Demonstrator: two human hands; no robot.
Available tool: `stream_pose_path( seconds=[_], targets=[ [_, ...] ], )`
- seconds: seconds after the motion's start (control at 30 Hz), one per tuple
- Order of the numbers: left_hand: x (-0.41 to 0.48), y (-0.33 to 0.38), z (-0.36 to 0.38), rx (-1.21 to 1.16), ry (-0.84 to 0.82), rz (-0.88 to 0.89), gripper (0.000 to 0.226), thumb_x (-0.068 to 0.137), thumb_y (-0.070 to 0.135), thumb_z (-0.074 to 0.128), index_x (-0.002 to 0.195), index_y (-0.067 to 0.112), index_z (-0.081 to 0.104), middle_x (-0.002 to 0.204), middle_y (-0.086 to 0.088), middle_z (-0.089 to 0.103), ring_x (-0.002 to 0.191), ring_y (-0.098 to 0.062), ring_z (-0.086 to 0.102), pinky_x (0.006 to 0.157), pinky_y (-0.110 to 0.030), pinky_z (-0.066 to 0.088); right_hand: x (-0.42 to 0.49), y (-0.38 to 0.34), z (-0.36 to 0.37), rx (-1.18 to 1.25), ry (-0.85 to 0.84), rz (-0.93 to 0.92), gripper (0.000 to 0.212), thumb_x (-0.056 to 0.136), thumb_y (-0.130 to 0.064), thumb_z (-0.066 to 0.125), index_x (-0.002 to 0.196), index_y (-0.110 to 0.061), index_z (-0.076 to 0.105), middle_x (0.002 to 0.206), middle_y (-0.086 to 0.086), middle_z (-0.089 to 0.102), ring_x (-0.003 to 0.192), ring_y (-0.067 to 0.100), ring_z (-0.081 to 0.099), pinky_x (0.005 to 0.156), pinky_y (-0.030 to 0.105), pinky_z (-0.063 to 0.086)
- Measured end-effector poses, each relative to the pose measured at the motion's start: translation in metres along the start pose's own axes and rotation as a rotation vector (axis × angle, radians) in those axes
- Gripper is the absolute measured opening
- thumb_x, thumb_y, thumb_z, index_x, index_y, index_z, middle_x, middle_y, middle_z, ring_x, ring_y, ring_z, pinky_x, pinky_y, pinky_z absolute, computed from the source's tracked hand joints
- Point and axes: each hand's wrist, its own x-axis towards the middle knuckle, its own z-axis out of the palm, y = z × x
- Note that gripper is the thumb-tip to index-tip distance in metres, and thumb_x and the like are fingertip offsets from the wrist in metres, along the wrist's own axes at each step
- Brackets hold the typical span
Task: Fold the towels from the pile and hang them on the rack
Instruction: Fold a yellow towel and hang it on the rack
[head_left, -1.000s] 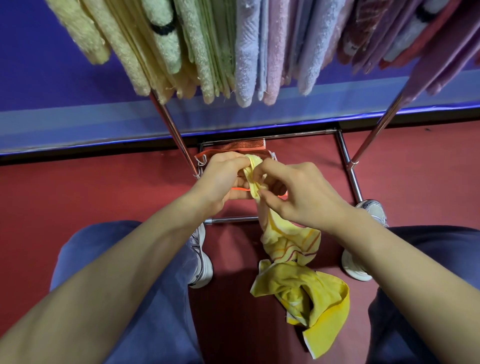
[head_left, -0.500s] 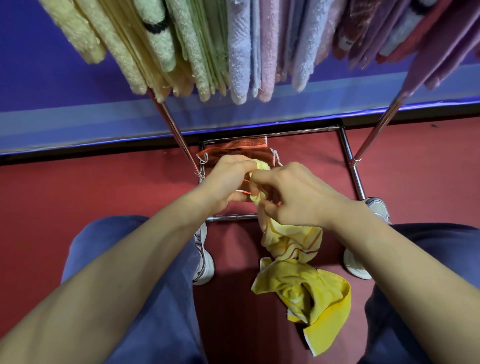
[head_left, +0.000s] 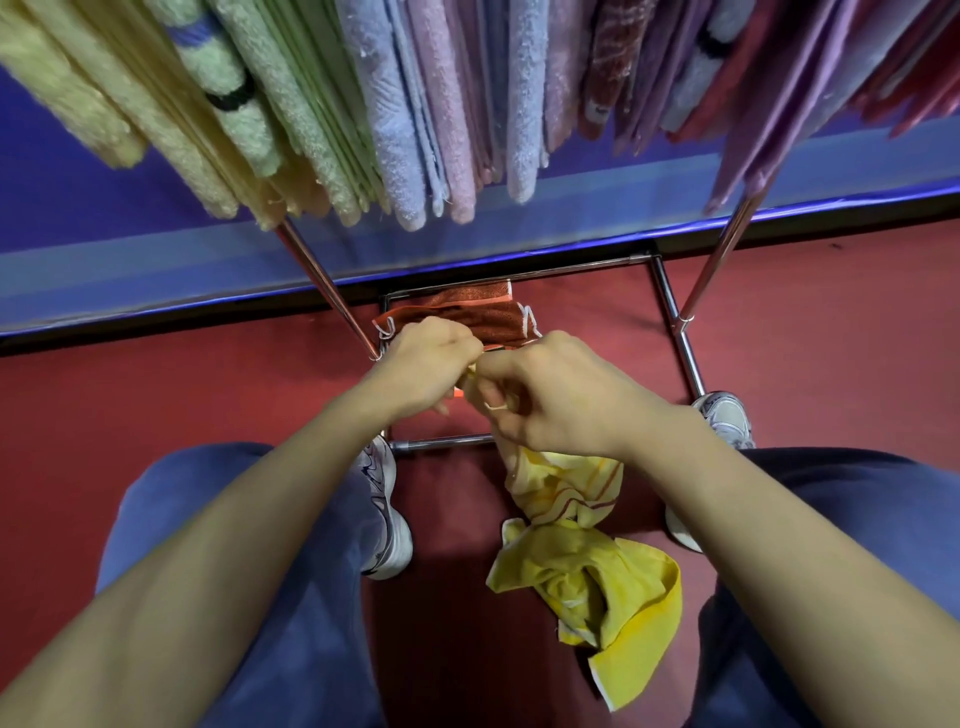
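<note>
At centre frame, left hand and right hand knuckle to knuckle, both with fingers curled. Right hand clenched round the top of the yellow towel, thumb pressed on the bunched cloth. Left hand pinching the same top end, with only a sliver of yellow peeping out between the two fists. Below the right hand, towel hanging in a twisted rope with thin red-brown stripes, then spreading into a crumpled plain-yellow bundle at lower centre-right, between the knees, lowest corner pointing at the bottom edge. Whether touching the floor or not, impossible to tell.

Across the top of the frame, hung towels packed side by side on the rack: pale yellow and green at upper left, blue and pink in the middle, maroon and purple at upper right. Two slanted chrome legs coming down from under them, left and right of centre, joined to a rectangular chrome base on the red floor. Inside that base, just behind the hands, an orange towel lying flat, white threads at its corners.

Behind the rack, a blue wall with a paler band. At lower left and lower right, blue trousers. Left shoe beside the near bar of the base, right shoe at its right corner.
</note>
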Motion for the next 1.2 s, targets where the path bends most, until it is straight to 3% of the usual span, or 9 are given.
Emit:
stream_pose_path(
  seconds=[0.13, 0.3, 0.4, 0.47, 0.63, 0.73, 0.87, 1.03, 1.2],
  targets=[
    [0.001, -0.003, -0.01, 0.092, -0.088, 0.077, 0.03, 0.066, 0.028, 0.046, 0.068, 0.004, 0.063, 0.06, -0.015, 0.059, 0.057, -0.018, 0.057, 0.049, -0.032, 0.055, -0.005, -0.003, -0.003, 0.041, 0.014, -0.008, 0.015, 0.066, -0.017, 0.068, 0.074, -0.02, 0.057, 0.058, -0.006, 0.054, 0.055, 0.015, 0.043, 0.06, 0.034, 0.047],
    [0.003, -0.012, -0.008, 0.133, -0.185, 0.167, 0.023, 0.069, 0.017, 0.046, 0.064, -0.001, 0.059, 0.064, -0.027, 0.061, 0.059, -0.038, 0.062, 0.052, -0.043, 0.057, -0.008, -0.006, -0.002, 0.072, 0.005, -0.016, 0.016, 0.065, -0.016, 0.07, 0.072, -0.021, 0.056, 0.052, -0.01, 0.042, 0.058, 0.018, 0.037, 0.055, 0.027, 0.035],
    [0.005, -0.013, -0.009, 0.135, -0.165, 0.19, 0.018, 0.069, 0.016, 0.047, 0.056, 0.007, 0.054, 0.053, -0.016, 0.055, 0.05, -0.02, 0.053, 0.047, -0.028, 0.046, -0.007, -0.008, 0.0, 0.069, -0.001, -0.005, 0.018, 0.064, -0.017, 0.07, 0.072, -0.022, 0.055, 0.052, -0.01, 0.042, 0.056, 0.017, 0.037, 0.055, 0.028, 0.037],
    [0.005, -0.012, -0.009, 0.114, -0.156, 0.19, 0.017, 0.069, 0.016, 0.047, 0.056, 0.009, 0.054, 0.055, -0.018, 0.057, 0.052, -0.017, 0.055, 0.049, -0.025, 0.044, -0.006, -0.007, 0.0, 0.072, 0.01, 0.019, 0.019, 0.063, -0.019, 0.071, 0.072, -0.021, 0.055, 0.053, -0.007, 0.046, 0.055, 0.017, 0.039, 0.056, 0.033, 0.042],
    [0.01, -0.015, -0.009, 0.067, -0.131, 0.242, 0.016, 0.066, 0.014, 0.051, 0.069, 0.011, 0.066, 0.07, -0.019, 0.063, 0.064, -0.03, 0.056, 0.061, -0.04, 0.049, -0.005, -0.004, -0.004, 0.062, 0.063, 0.096, 0.019, 0.061, -0.032, 0.066, 0.072, -0.023, 0.053, 0.055, -0.006, 0.051, 0.053, 0.011, 0.045, 0.059, 0.035, 0.046],
    [0.007, -0.007, -0.008, -0.107, -0.162, 0.262, 0.026, 0.059, 0.009, 0.047, 0.063, 0.025, 0.068, 0.063, -0.011, 0.057, 0.059, -0.013, 0.046, 0.055, -0.024, 0.038, -0.005, -0.001, -0.008, 0.065, 0.102, 0.124, 0.02, 0.064, -0.033, 0.067, 0.071, -0.024, 0.05, 0.054, -0.007, 0.052, 0.052, 0.01, 0.046, 0.059, 0.036, 0.047],
    [0.006, -0.002, -0.008, -0.172, -0.182, 0.299, 0.029, 0.058, 0.001, 0.044, 0.074, -0.004, 0.069, 0.069, -0.021, 0.059, 0.059, -0.007, 0.047, 0.053, -0.017, 0.038, -0.004, 0.001, -0.013, 0.084, 0.175, 0.157, 0.025, 0.061, -0.041, 0.06, 0.075, -0.024, 0.048, 0.052, -0.005, 0.051, 0.051, 0.017, 0.045, 0.057, 0.035, 0.044],
    [0.007, -0.002, -0.008, -0.237, -0.148, 0.297, 0.021, 0.062, 0.001, 0.045, 0.066, 0.008, 0.065, 0.064, -0.012, 0.054, 0.061, -0.014, 0.044, 0.052, -0.02, 0.036, -0.004, 0.005, -0.019, 0.063, 0.219, 0.15, 0.025, 0.058, -0.031, 0.059, 0.079, -0.022, 0.048, 0.052, -0.003, 0.051, 0.054, 0.028, 0.047, 0.059, 0.038, 0.046],
    [0.004, -0.005, -0.009, -0.33, -0.155, 0.301, 0.024, 0.07, 0.004, 0.051, 0.09, -0.002, 0.062, 0.078, -0.021, 0.059, 0.071, -0.022, 0.052, 0.061, -0.022, 0.045, -0.007, 0.012, -0.021, 0.055, 0.228, 0.159, 0.024, 0.059, -0.03, 0.057, 0.081, -0.024, 0.048, 0.053, -0.002, 0.055, 0.053, 0.024, 0.046, 0.059, 0.039, 0.047]
  ],
)
